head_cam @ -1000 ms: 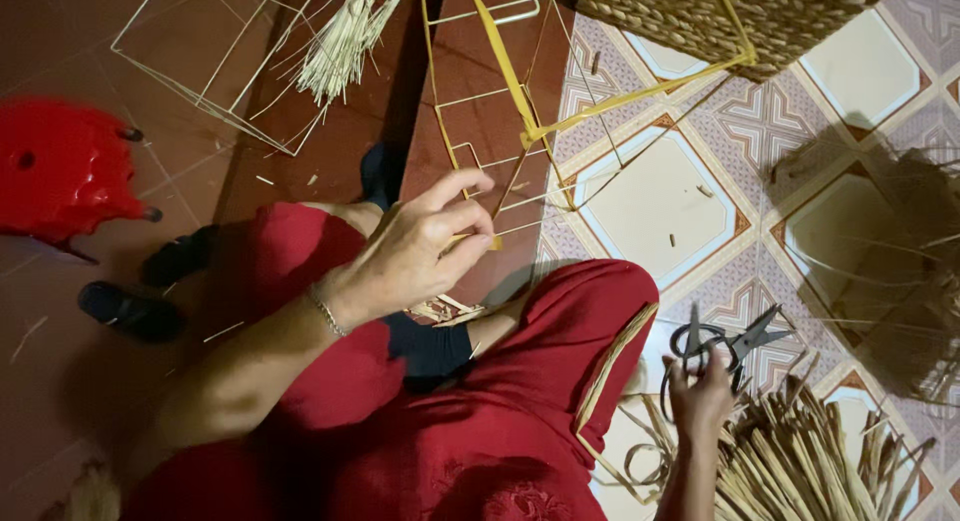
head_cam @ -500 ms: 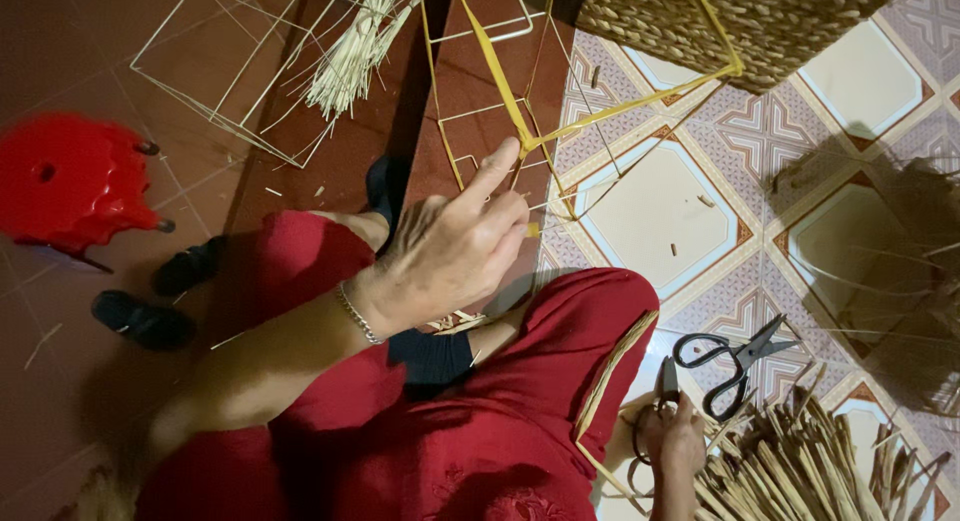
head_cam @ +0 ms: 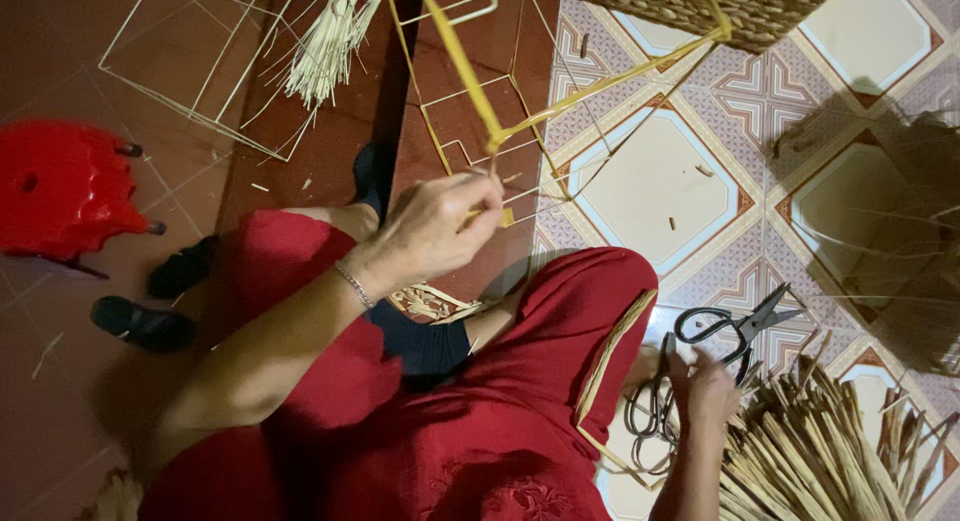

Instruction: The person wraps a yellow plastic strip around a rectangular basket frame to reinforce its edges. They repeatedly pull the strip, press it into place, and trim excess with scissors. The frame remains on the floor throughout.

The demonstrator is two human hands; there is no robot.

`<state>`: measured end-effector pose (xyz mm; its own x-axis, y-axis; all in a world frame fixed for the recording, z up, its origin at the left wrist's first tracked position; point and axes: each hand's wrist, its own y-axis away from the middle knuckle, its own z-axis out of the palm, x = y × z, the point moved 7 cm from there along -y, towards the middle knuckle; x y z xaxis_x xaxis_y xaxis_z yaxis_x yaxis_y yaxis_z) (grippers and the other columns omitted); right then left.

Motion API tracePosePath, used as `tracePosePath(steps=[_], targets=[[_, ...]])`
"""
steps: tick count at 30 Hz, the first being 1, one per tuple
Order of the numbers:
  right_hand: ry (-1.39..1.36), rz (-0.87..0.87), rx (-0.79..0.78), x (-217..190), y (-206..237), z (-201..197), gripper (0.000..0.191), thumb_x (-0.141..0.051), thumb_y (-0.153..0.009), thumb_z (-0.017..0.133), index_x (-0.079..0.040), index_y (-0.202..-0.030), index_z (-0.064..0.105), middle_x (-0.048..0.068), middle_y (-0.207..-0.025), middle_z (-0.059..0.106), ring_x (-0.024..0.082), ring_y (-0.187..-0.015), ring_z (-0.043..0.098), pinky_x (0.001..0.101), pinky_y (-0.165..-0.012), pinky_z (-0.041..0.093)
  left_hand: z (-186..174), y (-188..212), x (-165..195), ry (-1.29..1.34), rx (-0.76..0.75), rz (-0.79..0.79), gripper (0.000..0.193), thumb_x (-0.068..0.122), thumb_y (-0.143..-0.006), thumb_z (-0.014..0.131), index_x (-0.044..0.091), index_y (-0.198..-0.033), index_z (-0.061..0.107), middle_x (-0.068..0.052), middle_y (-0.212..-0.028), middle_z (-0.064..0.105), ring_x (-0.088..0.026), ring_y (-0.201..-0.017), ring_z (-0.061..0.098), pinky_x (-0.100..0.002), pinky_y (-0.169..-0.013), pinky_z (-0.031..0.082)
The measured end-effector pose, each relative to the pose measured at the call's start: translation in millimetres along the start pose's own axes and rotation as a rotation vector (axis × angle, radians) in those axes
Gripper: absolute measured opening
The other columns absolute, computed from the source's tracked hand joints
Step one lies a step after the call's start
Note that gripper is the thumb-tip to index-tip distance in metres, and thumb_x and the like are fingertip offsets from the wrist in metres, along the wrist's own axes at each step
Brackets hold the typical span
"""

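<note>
Above the raised knee, the left hand is closed in a pinch, fingertips pressed on a thin strut of the yellow wire frame; grip tight, no gap visible between thumb and fingers; frame tilted over the dark red floor, its upper corner touching the woven basket; lower right, the right hand rests on the bundle of straw reeds, fingers half curled, whether it grasps a reed cannot be told; black scissors lie on the patterned tiles just beside this hand; red stool well apart, far left.
</note>
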<state>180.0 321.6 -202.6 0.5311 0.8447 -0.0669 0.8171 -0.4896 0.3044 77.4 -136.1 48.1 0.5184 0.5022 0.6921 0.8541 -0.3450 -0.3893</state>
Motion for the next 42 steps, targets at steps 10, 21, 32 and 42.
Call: tracePosePath(steps=[10,21,32,42], targets=[[-0.612,-0.896,0.399,-229.5,19.1,-64.5,0.060,-0.017,-0.089,0.079,0.001,-0.140,0.054,0.023,-0.117,0.066,0.033,-0.100,0.065,0.0420,-0.083,0.056,-40.5,-31.3,-9.0,0.417,0.119,0.109,0.004,0.002,-0.106,0.063,0.000,-0.103,0.064,-0.011,-0.097,0.071,-0.013,-0.084,0.075,-0.026,-0.069,0.068],[-1.054,-1.064,-0.020,-274.2,45.9,-42.4,0.026,-0.021,-0.111,0.052,0.001,-0.108,0.065,0.015,-0.111,0.072,0.024,-0.096,0.067,0.0350,-0.085,0.055,-126.6,-97.1,-90.1,0.810,0.432,-0.210,0.012,0.011,-0.103,0.065,-0.001,-0.101,0.068,-0.010,-0.088,0.072,-0.008,-0.051,0.056,-0.023,-0.041,0.045],[-1.512,-0.686,0.081,-277.1,27.9,-57.0,0.043,-0.027,-0.115,0.041,0.000,-0.087,0.061,0.004,-0.062,0.055,0.009,-0.052,0.051,0.0255,-0.046,0.042,-116.1,-111.9,-162.2,0.744,0.468,-0.500,0.017,0.015,-0.097,0.071,-0.001,-0.101,0.066,-0.009,-0.076,0.066,-0.009,-0.045,0.060,-0.024,-0.036,0.050],[-1.465,-0.585,-0.053,-330.1,-17.0,-90.1,0.049,-0.037,-0.112,0.042,0.002,-0.095,0.066,0.004,-0.062,0.053,0.010,-0.048,0.051,0.0254,-0.043,0.043,-117.9,-37.3,-128.6,0.951,0.251,-0.400,0.005,0.005,-0.103,0.060,0.000,-0.103,0.060,-0.020,-0.113,0.073,-0.008,-0.050,0.058,-0.024,-0.042,0.051]])
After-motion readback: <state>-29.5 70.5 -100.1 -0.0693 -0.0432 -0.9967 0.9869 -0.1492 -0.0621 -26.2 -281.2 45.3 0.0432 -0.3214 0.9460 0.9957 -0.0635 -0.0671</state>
